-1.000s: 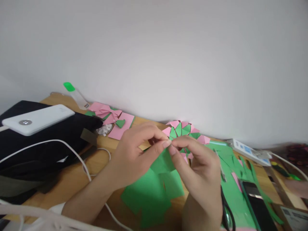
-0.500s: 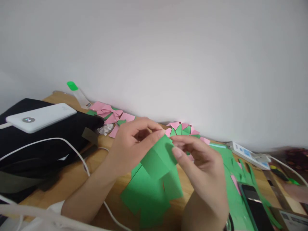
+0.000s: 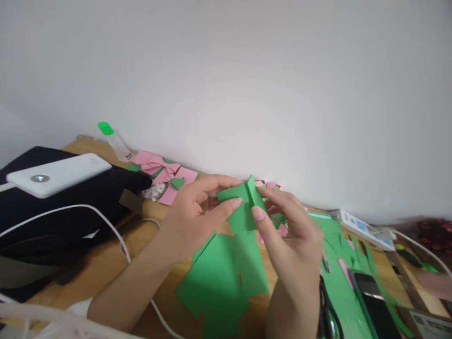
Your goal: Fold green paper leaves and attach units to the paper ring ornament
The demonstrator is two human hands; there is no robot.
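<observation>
A small piece of green paper is held up between both hands, with a raised fold along its right part. My left hand pinches its left side between thumb and fingers. The right edge, by the fold, is gripped by the thumb and fingertips of my right hand. Beneath them, several loose green paper pieces lie overlapping on the wooden table. Behind my right hand, folded pink and green paper is partly hidden.
Pink folded papers lie by the wall at left, near a green-capped white tube. A white power bank rests on a black bag. At right are a phone, green sheets and a power strip. White cables cross the left side.
The green paper has been turned and raised slightly, and its raised fold now shows on the right. My right hand has shifted a little left and up.
</observation>
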